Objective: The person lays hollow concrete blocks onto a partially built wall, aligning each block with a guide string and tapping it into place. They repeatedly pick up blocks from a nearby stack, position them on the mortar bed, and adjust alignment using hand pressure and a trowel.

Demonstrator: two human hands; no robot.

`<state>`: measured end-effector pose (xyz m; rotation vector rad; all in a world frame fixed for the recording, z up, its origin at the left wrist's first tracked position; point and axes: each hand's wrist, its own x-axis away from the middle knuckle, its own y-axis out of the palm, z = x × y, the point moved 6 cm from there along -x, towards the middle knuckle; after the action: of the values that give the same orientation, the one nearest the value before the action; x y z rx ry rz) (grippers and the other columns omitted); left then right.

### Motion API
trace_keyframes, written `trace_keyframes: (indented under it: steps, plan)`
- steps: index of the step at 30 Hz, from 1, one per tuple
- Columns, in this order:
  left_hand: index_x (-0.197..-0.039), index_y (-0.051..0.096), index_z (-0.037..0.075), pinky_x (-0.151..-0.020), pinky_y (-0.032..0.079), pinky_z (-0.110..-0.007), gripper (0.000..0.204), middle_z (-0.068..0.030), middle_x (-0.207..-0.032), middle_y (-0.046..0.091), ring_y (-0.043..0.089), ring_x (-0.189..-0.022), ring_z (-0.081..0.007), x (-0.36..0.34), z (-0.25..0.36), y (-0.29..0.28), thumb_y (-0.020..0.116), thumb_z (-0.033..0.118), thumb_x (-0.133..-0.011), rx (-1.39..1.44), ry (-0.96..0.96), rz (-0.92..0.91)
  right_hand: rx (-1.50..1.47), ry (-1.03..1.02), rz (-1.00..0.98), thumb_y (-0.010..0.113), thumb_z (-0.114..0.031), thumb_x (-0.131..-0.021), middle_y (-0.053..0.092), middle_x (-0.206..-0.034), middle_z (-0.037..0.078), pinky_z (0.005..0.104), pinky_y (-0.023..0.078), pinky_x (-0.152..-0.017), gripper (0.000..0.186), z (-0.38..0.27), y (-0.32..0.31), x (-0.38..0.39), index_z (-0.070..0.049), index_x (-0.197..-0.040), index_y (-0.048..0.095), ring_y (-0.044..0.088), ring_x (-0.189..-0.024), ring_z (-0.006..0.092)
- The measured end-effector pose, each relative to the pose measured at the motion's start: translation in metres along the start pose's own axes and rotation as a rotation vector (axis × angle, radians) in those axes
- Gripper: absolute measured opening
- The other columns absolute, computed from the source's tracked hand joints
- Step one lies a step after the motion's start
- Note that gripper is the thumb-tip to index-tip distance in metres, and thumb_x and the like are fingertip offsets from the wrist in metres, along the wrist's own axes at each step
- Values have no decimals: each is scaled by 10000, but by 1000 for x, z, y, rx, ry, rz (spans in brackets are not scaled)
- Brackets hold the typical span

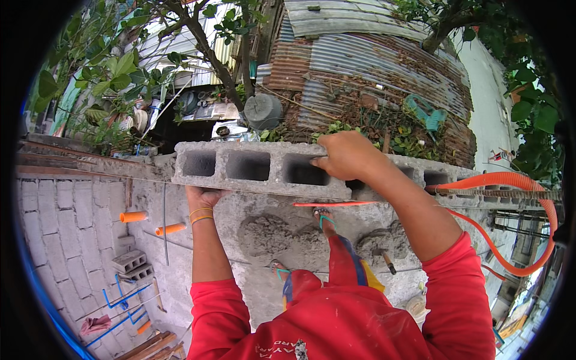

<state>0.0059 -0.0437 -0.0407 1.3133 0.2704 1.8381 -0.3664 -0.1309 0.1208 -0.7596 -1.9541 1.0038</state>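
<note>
A grey hollow concrete block (277, 192) lies along the top of the wall, its open cells facing me. My right hand (353, 157) grips the block near its right end, with the thumb at the edge of a cell. Under the block's left end, my left hand (205, 197) is pressed against its lower edge, its fingers partly hidden. A thin string line (141, 178) stretches across, close to the block's near lower edge. To the right, more blocks (435, 177) continue the row, partly behind my right forearm.
An orange corrugated hose (547, 225) loops at the right. Wet mortar (264, 235) lies below near my feet, with a wooden-handled tool (389, 263). Orange pipe stubs (133, 216) stick out at left, above stacked blocks (129, 262). A rusty corrugated roof (384, 66) lies beyond the wall.
</note>
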Motion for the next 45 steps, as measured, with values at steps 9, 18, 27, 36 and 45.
trace_keyframes:
  steps: [9,18,27,36,45]
  plan:
    - [-1463,619,166,-1061,305,-849,734,-157,-1534,581,504,-1411,-466,9,-1,10,511,682,-952,20,-10,17,-57,0,16,749,-545,-894,750,-1105,251,517,557,-958,613,1,-13,4,-1,-1175,728,710,-1083,426]
    - [-1562,490,95,-1205,104,-756,707,-189,-1674,386,279,-1568,-434,29,15,-37,401,579,-1055,102,405,459,-196,6,149,682,-529,-945,740,-1160,259,502,534,-985,616,-11,-38,14,-8,-1273,707,695,-1112,439]
    - [-1483,531,-21,-1222,263,-586,680,-171,-1574,508,403,-1498,-385,137,109,-8,536,519,-1068,-297,779,281,-310,-130,508,751,-238,-947,730,-1195,201,393,510,-1005,356,-38,-72,78,27,-1180,707,697,-1115,329]
    - [-1199,718,-2,-860,544,-331,337,-104,-1028,753,691,-933,-202,183,12,-120,681,272,-1006,-1063,633,437,-697,-395,434,784,-159,-919,745,-1074,175,375,525,-959,262,-81,-64,162,31,-1091,732,712,-1019,289]
    - [-1100,768,74,-974,566,-462,263,-203,-1100,764,718,-1067,-396,436,-290,-378,686,189,-878,-1376,55,940,-404,-432,-511,761,-323,-923,765,-983,175,408,575,-860,343,-119,183,109,-35,-1111,752,752,-946,336]
